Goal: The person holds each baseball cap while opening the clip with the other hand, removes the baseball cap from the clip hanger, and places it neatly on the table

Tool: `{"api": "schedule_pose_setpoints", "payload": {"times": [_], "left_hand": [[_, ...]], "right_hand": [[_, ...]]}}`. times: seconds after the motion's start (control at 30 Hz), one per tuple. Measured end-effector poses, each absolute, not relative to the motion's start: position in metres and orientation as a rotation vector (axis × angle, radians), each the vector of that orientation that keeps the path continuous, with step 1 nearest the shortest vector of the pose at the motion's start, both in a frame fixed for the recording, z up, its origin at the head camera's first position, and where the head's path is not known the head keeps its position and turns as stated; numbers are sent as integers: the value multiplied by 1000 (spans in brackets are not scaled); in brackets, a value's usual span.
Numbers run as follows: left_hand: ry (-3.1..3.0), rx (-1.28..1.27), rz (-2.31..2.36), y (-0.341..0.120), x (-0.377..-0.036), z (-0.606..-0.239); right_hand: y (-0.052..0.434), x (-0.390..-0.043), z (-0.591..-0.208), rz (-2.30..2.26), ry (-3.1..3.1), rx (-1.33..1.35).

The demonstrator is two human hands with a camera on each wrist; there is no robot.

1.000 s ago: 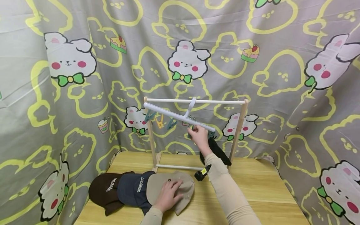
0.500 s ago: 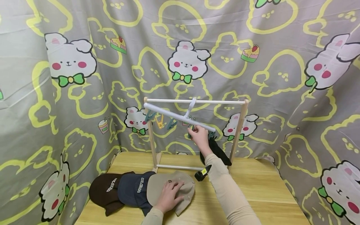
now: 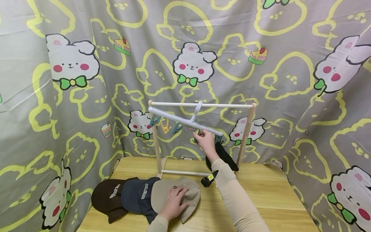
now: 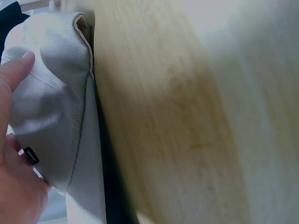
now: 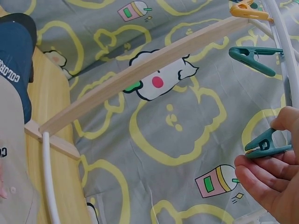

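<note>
My left hand (image 3: 177, 197) rests flat on a beige cap (image 3: 162, 193) lying on the wooden table (image 3: 261, 193); the left wrist view shows the same hand (image 4: 14, 154) on the beige cap (image 4: 51, 107). My right hand (image 3: 200, 138) is raised to the white clip hanger (image 3: 179, 120) on the rack's top rod (image 3: 226, 105). There it pinches a green clip (image 5: 261, 144) between thumb and fingers (image 5: 261, 179). A black cap (image 3: 224, 156) hangs just right of that hand.
A navy cap (image 3: 137, 195) and a brown cap (image 3: 105, 195) lie overlapped left of the beige one. Another green clip (image 5: 252, 58) and a yellow clip (image 5: 245, 8) hang on the hanger. Wooden posts (image 3: 246, 135) stand at the table's back; a printed curtain (image 3: 58, 96) surrounds it.
</note>
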State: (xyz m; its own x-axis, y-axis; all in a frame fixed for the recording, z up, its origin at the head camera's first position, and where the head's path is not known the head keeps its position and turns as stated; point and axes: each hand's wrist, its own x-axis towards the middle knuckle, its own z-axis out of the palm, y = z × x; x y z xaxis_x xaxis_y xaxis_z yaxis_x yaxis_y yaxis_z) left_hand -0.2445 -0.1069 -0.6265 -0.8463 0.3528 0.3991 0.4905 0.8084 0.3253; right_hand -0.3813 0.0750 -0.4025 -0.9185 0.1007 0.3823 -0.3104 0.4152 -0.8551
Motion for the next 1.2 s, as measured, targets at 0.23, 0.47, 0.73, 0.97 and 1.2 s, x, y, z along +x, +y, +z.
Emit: {"api": "schedule_pose_setpoints", "payload": {"times": [0.23, 0.47, 0.73, 0.97, 1.2], "left_hand": [[-2642, -640, -652, -107, -244, -624], [-2572, -644, -662, -108, -242, -619], [-2534, -635, -688, -110, -242, -616], [-2537, -611, -716, -109, -242, -614], [-2520, -610, -710, -108, -242, -612]], "right_hand": [[74, -382, -403, 1497, -2296, 173], [72, -381, -402, 1507, -2293, 148], [71, -380, -403, 1537, -2293, 129], [71, -379, -404, 1555, -2273, 122], [71, -380, -407, 1554, -2246, 145]]}}
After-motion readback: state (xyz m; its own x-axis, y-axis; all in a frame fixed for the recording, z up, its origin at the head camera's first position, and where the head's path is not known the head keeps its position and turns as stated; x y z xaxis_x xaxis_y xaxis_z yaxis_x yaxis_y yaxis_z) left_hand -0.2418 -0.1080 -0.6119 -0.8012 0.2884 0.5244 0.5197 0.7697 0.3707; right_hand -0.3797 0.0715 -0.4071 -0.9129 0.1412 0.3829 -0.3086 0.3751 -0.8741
